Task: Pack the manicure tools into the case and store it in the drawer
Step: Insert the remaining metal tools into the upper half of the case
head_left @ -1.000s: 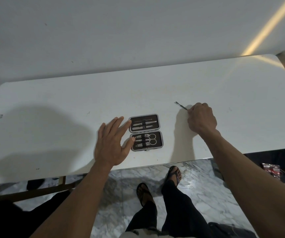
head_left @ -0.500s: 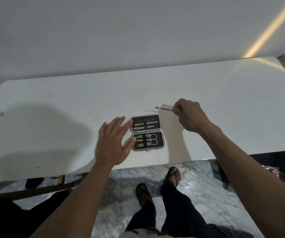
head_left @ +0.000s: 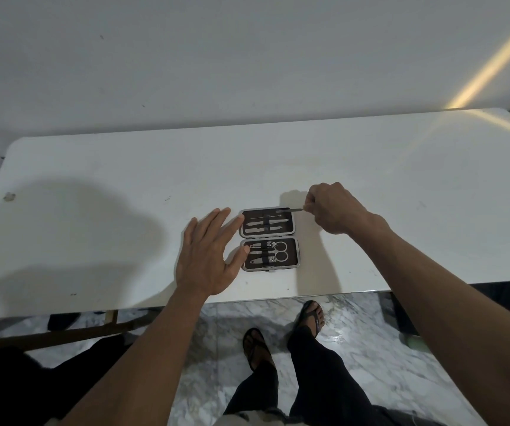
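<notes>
right hand: fingers pinched on the end of a thin silver metal manicure tool, tip over the far half of the open dark-lined case near the white bench front edge | tool likely light, stiff, slippery: grip near its end | left hand: fingers spread, steadying the case's left side

Bare table all around open case

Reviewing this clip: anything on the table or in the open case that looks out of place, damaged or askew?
Nothing stands out. The case lies open and flat on the white table, its tools strapped in neat rows. The right hand pinches one thin tool at the far half's upper edge, not yet seated; the left hand steadies the case's side.
</notes>
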